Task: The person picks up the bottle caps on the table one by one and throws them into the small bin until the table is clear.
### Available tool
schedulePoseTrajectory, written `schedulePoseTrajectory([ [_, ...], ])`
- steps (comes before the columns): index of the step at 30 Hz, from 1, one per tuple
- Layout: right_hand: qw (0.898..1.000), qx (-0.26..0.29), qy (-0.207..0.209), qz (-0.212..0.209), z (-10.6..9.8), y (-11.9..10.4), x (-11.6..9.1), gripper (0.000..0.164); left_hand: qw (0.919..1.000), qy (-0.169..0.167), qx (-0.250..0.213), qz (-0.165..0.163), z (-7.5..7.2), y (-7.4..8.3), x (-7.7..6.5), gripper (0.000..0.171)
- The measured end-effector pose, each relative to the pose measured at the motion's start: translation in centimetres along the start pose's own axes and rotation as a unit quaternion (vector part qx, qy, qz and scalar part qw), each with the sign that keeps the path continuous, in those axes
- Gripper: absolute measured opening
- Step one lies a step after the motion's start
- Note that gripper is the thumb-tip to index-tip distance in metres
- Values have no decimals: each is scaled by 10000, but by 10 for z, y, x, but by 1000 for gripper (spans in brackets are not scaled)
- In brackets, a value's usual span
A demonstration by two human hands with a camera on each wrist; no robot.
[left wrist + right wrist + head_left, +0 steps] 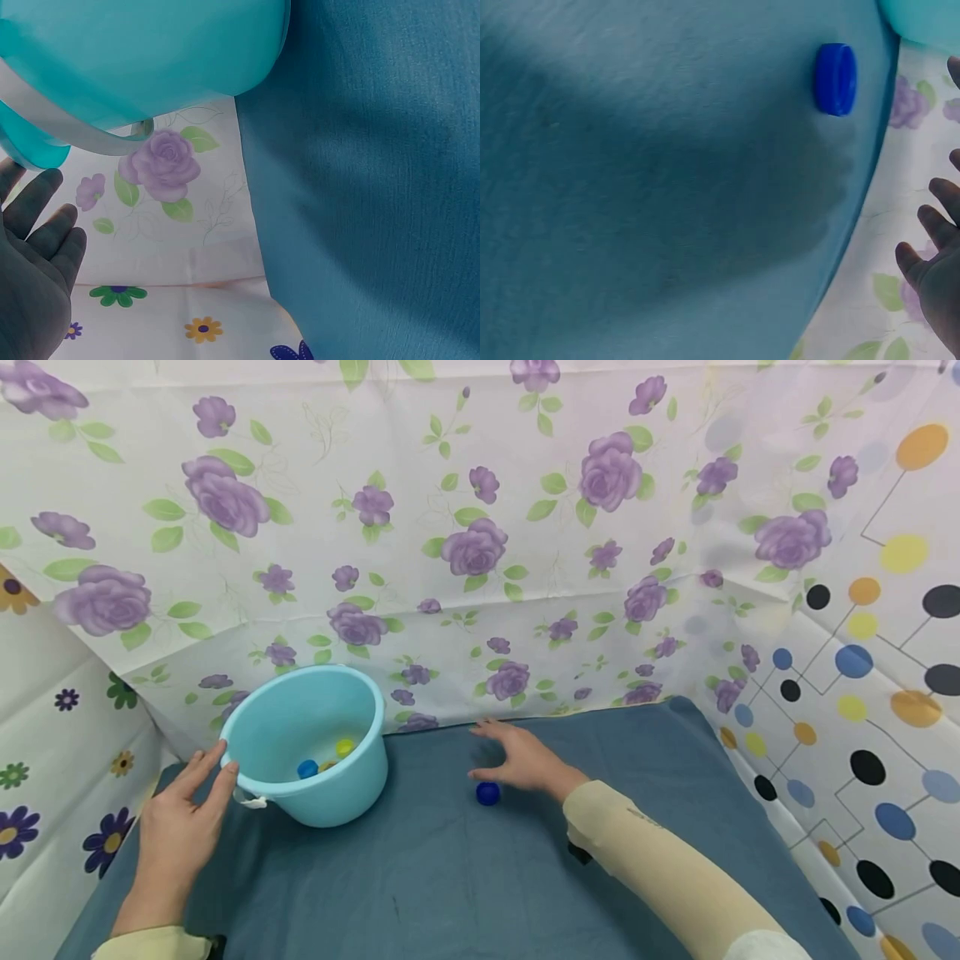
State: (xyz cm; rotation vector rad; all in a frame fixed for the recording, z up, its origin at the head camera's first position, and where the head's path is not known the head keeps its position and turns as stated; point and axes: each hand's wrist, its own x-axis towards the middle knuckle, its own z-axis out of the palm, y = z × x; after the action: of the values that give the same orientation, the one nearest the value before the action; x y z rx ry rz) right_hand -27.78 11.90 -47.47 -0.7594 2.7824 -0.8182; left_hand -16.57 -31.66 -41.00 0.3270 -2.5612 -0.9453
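A light blue bucket (341, 797) stands at the back left of the blue cloth, its mouth tipped toward me in the head view. My left hand (178, 818) is at its left rim, fingertips against the edge and fingers mostly straight. The left wrist view shows those fingers (36, 199) beside the rim, near the white handle (67, 131). Inside lie a blue cap (307, 768) and a yellow cap (345, 747). On the cloth sits a dark blue bottle cap (487, 793). Spread over and just behind it, my right hand (528, 762) holds nothing.
Blue cloth (450, 885) covers the table. A flower-print sheet (420, 510) hangs behind it. White sheets with flowers (52, 760) and coloured dots (892, 735) close off the left and right sides.
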Motion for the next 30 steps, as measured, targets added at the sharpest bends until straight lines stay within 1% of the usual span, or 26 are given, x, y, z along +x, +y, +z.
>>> schedulePoseTrajectory([
  [5, 9998, -178, -53, -109, 6, 8, -3, 77, 10000, -31, -17, -23, 1, -1, 0, 48],
  [12, 9987, -403, -178, -260, 16, 18, -7, 83, 10000, -9, -68, 26, 1, -2, 0, 47],
  [18, 9983, -489, -274, -151, 23, 26, -11, 83, 10000, -27, -77, 23, 0, -1, 0, 47],
  [26, 9974, -623, -309, -206, 28, 31, -13, 81, 10000, 5, -39, 44, 1, -2, 0, 46],
  [30, 9973, -623, -345, -162, 29, 33, -13, 78, 10000, 17, -21, 52, 1, -2, 1, 46],
])
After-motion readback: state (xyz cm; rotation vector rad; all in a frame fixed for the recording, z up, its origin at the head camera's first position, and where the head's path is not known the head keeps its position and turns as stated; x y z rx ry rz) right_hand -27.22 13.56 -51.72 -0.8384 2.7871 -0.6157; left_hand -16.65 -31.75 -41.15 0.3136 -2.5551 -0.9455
